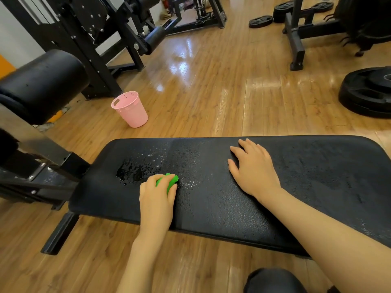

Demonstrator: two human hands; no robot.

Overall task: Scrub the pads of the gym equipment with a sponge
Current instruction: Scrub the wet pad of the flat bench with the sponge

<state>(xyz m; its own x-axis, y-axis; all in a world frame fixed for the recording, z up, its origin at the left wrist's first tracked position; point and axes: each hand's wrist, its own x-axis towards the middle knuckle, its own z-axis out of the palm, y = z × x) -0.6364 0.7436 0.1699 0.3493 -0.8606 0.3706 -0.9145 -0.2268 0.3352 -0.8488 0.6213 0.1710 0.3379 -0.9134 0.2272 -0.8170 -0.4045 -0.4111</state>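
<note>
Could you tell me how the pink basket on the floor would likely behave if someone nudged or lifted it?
The pink basket looks like thin perforated plastic, so it is probably light and would slide easily on the glossy wood floor. It is narrower at the base than at the rim, so a push near the top might tip it. Its cut-out handle slot should make lifting simple.

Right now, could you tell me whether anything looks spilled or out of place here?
Only a wet, foamy patch on the bench pad, beside the green sponge under the left hand; that fits scrubbing.
</note>
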